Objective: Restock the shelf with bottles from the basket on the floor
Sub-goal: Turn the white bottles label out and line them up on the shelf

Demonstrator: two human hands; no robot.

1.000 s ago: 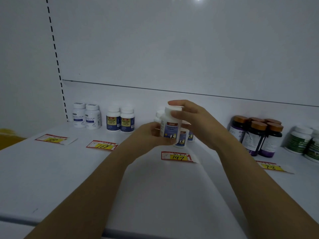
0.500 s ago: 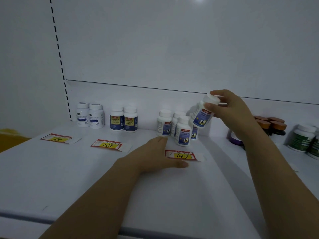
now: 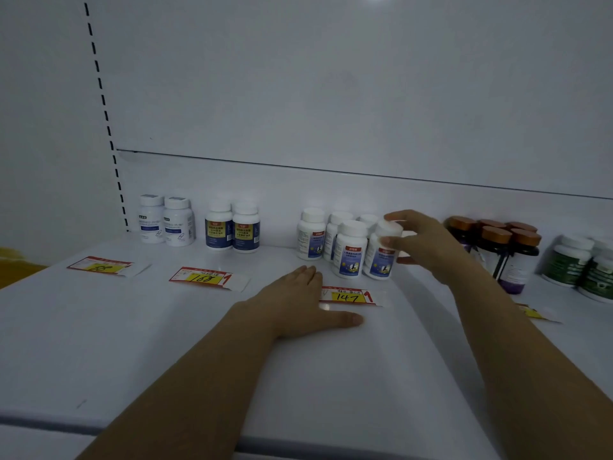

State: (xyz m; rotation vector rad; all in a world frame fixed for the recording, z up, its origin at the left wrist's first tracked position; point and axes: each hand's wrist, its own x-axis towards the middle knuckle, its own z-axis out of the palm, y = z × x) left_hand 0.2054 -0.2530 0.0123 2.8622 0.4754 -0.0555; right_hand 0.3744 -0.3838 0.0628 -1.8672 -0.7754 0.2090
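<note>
Closest in, the left hand (image 3: 298,307) is lying palm down on the white shelf (image 3: 149,343), fingers straight and loosely spread, holding nothing. Its thumb is pointing right, just under the 147 price tag (image 3: 348,296). A bit further back the right hand (image 3: 424,242) is coming in from the right and curling thumb and fingers round the white cap of the bottle (image 3: 381,260). That bottle is standing on the shelf at the front right of a cluster of matching bottles (image 3: 346,252) with blue labels, right up against its neighbour, though I can't tell if they're touching. Off to the left the 168 price tag (image 3: 205,277) is lying flat. Along the back, the dark-blue-labelled pair (image 3: 232,230) and the paler pair (image 3: 166,220) are sitting on the left. The brown-capped jars (image 3: 497,247) and green-labelled tubs (image 3: 577,260) are sitting on the right.
</note>
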